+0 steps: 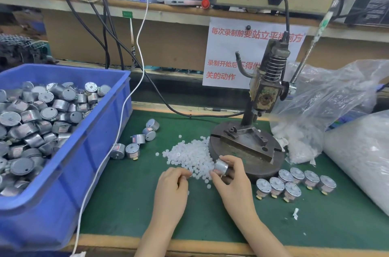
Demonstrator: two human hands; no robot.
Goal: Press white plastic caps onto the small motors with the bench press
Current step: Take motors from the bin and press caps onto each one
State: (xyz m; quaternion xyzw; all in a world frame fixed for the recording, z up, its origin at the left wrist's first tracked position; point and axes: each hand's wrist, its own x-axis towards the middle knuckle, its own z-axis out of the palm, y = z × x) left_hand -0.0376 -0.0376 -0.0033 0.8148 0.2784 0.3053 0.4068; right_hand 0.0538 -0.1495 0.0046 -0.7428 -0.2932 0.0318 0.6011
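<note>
We see both hands over the green tabletop (130,204), in front of the bench press (267,88). The right hand (231,178) grips one small motor (221,167) between thumb and curled fingers, tilted, just above the near rim of the press base (248,147). The left hand (174,183) has its fingers curled, with the tips at the near edge of the pile of white caps (189,154). We cannot tell whether a cap is pinched between them.

The pile of caps lies on the tabletop between the two hands and the press, and touches the left side of the base. No motor sits on the fixture plate on top of the base.

A group of upright motors (294,183) stands to the right of the right hand, just beside the front of the base. A few loose motors (134,143) lie to the left of the caps. Beyond them a blue bin (94,130) holds a heap of motors (42,113).

A white cable (126,98) runs down along the right wall of the bin and off the front edge of the tabletop. A black cable (160,96) crosses behind the loose motors toward the press column. Two plastic bags (336,96) crowd the right side of the base, under the long press lever (305,56). A paper notice (227,54) hangs behind the press.
</note>
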